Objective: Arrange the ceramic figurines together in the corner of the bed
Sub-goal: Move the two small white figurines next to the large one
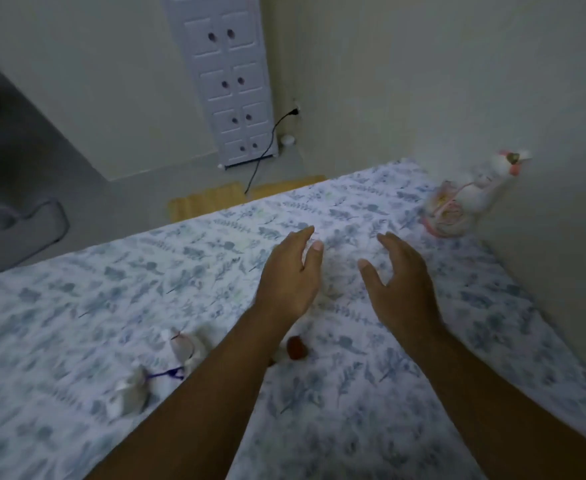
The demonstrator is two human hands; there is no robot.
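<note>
Pale cream walls meet at the far right of a bed (215, 282) covered in a white sheet printed with blue-grey leaves. Standing upright in that corner, close to the right-hand wall, is a white ceramic figurine (471, 199) with pink trim and a thin pink cord looped over its body; motion blur hides its finer detail. Well apart from it, on the near left of the sheet, lie two more small white figurines (160, 372), one with a red thread, the other beside a dark blue cord; blur makes it hard to tell whether they touch. A small reddish-brown piece (297, 348) sits just beside the left forearm, partly hidden by it.

Both bare arms reach out over the middle of the sheet. The left hand (289, 275) is spread loosely, fingers straight, with nothing in it. The right hand (400, 282) is likewise empty, fingers gently curved and thumb held apart. Neither touches any figurine.

Beyond the bed's far edge stands a tall white cabinet (231, 81) with round holes in its panels, a black cable (267, 143) running to a wall socket, and a yellow mat (208, 202) on the floor.
</note>
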